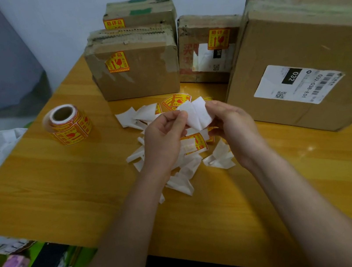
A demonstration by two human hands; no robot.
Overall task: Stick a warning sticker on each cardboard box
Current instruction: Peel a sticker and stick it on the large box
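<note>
Head view: left hand (162, 138), right hand (228, 122) pinch white sticker backing (196, 112) to peel it; big box (294, 45) beside, likely next, unstickered.

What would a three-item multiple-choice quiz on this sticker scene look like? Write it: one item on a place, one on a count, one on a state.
1. Where is the sticker roll?
A. on the large box
B. on the table, left of the hands
C. on the floor

2. How many boxes show a yellow warning sticker?
A. three
B. one
C. five

3. What are the hands doing?
A. resting flat
B. lifting a box
C. both pinching a white backing piece

Answers: B, it stands on the wooden table; A, the rear box, front box and middle box do, the large box does not; C, left hand and right hand grip it.
</note>
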